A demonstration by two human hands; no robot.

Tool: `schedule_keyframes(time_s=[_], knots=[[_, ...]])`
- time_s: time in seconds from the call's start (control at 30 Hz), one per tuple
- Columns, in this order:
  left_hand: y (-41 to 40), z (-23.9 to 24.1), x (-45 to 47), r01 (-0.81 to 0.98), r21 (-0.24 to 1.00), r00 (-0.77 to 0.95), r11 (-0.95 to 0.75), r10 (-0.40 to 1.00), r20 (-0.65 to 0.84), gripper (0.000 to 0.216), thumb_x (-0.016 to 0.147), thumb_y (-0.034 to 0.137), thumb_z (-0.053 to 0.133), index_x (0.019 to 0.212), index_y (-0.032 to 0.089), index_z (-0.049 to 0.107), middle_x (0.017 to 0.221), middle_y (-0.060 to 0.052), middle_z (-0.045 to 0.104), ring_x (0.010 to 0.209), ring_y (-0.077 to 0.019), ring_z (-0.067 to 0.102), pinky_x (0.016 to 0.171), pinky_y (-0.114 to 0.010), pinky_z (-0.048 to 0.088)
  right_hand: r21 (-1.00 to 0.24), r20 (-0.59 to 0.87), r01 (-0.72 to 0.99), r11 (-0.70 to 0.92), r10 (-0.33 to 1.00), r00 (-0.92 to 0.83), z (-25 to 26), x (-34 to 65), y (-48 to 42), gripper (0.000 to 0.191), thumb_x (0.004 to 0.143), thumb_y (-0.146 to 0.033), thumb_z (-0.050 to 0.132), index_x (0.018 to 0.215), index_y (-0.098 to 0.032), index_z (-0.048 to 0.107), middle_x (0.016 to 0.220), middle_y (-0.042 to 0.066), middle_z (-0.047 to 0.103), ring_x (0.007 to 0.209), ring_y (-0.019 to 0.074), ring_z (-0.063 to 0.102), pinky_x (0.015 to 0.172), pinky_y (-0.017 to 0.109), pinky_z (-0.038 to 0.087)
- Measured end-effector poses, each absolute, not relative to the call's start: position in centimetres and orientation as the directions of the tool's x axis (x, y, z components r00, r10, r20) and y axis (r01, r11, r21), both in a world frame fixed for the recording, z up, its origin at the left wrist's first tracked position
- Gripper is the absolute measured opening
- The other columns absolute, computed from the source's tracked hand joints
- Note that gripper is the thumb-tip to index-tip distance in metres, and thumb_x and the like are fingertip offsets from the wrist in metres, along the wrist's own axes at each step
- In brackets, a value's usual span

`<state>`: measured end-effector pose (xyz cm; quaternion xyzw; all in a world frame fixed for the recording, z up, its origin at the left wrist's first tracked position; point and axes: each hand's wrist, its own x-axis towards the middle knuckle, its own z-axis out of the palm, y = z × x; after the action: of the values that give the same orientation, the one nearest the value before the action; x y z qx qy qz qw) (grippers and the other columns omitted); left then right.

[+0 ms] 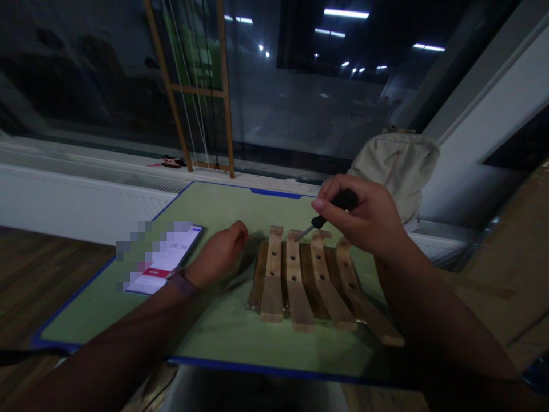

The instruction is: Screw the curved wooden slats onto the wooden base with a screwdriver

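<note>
My right hand (364, 212) is closed around the black handle of a screwdriver (318, 221). Its metal shaft slants down to the left, with the tip at the upper part of a pale wooden hook-shaped piece (294, 266); whether they touch I cannot tell. Several such pieces lie side by side, each with dark holes along it, over a brown, glossy slab (257, 280). Left of them, my left hand (223, 252) is closed just above the table, its fingers curled out of sight; whatever it may hold is hidden.
A phone (171, 252) lies beside my left wrist on the green, blue-edged table (214, 343). Behind the table are a window ledge and a wooden frame with cords (227, 126). A beige backpack (398, 166) stands at the back right, near a cardboard box (493, 286).
</note>
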<state>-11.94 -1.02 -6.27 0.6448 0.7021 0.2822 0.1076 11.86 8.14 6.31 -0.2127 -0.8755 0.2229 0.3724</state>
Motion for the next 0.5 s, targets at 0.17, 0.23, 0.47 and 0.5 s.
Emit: schedule_keyframes(time_s=[0.17, 0.23, 0.47, 0.5], knots=[[-2.1, -5.0, -11.9, 0.739, 0.652, -0.129, -0.171, 0.913, 0.386, 0.024, 0.095, 0.029, 0.041, 0.116, 0.019, 0.047, 0.074, 0.001, 0.058, 0.067, -0.0145, 0.057, 0.063, -0.026, 0.04, -0.79, 0.417, -0.003, 0.614, 0.533, -0.737, 6.3, 11.7, 7.7, 0.029, 0.084, -0.043, 0.061, 0.073, -0.02, 0.047, 0.071, 0.001, 0.063, 0.063, 0.0134, 0.06, 0.056, 0.026, 0.045], [-2.5, -4.8, -11.5, 0.656, 0.708, -0.13, -0.261, 0.885, 0.447, 0.023, 0.096, 0.029, 0.04, 0.117, 0.02, 0.047, 0.073, 0.002, 0.053, 0.066, -0.0127, 0.053, 0.062, -0.025, 0.04, -0.828, 0.394, -0.049, 0.558, 0.519, -0.759, 6.2, 11.5, 7.5, 0.029, 0.086, -0.043, 0.059, 0.075, -0.021, 0.045, 0.066, -0.002, 0.058, 0.057, 0.0111, 0.056, 0.053, 0.024, 0.043], [-3.6, -2.3, -9.3, 0.113, 0.866, -0.318, -0.486, 0.808, 0.495, 0.016, 0.096, 0.031, 0.045, 0.109, 0.022, 0.048, 0.065, 0.005, 0.039, 0.051, -0.0081, 0.036, 0.047, -0.021, 0.029, -0.701, 0.379, 0.018, 0.713, 0.394, -0.837, 6.2, 11.7, 6.8, 0.019, 0.086, -0.031, 0.062, 0.078, -0.017, 0.052, 0.067, -0.005, 0.047, 0.058, 0.0069, 0.043, 0.053, 0.021, 0.034], [-3.9, -1.5, -9.0, 0.076, 0.86, -0.328, -0.505, 0.802, 0.5, 0.017, 0.095, 0.03, 0.048, 0.111, 0.024, 0.047, 0.067, 0.005, 0.043, 0.05, -0.0077, 0.037, 0.046, -0.021, 0.029, -0.678, 0.382, 0.022, 0.735, 0.378, -0.843, 6.4, 11.9, 6.5, 0.017, 0.084, -0.029, 0.064, 0.082, -0.016, 0.053, 0.07, -0.004, 0.049, 0.061, 0.0069, 0.044, 0.055, 0.021, 0.035]])
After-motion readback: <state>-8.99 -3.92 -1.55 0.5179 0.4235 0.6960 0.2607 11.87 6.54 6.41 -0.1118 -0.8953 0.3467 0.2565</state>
